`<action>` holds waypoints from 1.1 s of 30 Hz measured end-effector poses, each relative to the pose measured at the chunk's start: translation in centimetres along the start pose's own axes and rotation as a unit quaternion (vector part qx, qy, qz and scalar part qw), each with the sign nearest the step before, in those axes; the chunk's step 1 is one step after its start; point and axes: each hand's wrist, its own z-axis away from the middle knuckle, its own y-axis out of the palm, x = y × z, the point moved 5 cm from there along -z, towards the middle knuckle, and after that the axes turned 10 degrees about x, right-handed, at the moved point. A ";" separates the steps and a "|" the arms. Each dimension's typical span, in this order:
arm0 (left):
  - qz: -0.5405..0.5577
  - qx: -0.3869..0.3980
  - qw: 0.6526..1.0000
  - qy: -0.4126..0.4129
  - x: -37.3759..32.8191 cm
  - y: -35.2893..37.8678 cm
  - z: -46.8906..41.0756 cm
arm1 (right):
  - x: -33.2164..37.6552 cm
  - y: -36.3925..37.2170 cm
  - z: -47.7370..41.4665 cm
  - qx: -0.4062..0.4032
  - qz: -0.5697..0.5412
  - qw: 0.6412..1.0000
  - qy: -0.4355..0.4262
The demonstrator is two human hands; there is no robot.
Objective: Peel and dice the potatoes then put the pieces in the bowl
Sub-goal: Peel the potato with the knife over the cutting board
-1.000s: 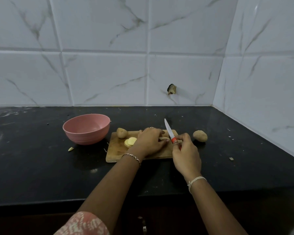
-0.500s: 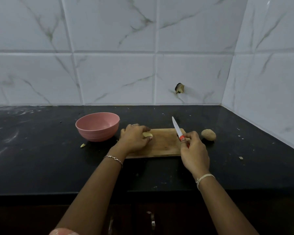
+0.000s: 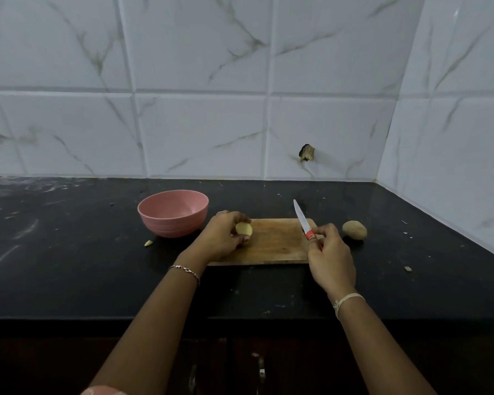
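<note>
From my station I take the cutting board (image 3: 274, 242) as the anchor; it lies flat on the dark tabletop (image 3: 69, 266). At the board's left end, my left hand (image 3: 224, 236) has its fingers (image 3: 237, 217) curled round a potato piece (image 3: 244, 229), whose pale cut face is turned toward the camera. I cannot tell whether its hidden side has skin on it. At the board's right end, my right hand (image 3: 330, 260) grips the knife (image 3: 303, 220) by its red and white handle. The blade points up and away from me, over the board's far right corner, and cuts nothing.

Just off the board's right edge sits a whole potato (image 3: 354, 230), brown and unpeeled, touching neither hand. Just off the board's far left corner stands the pink bowl (image 3: 173, 212), upright. I see no pieces in the part of its inside that shows. A small pale scrap (image 3: 148, 243) lies on the tabletop left of the board, in front of the bowl.

My reading is that the job is in its early half. One potato has been cut, and the piece in my left hand is yet to be diced. The board's bare wood shows no finished dice, and nothing appears to have reached the bowl. The whole potato needs everything: peeling, dicing and transfer.
</note>
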 end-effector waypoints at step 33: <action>0.034 -0.118 0.992 0.022 0.7 -1.7 -0.4 | -0.3 0.2 -0.3 0.002 -0.010 1.000 -0.013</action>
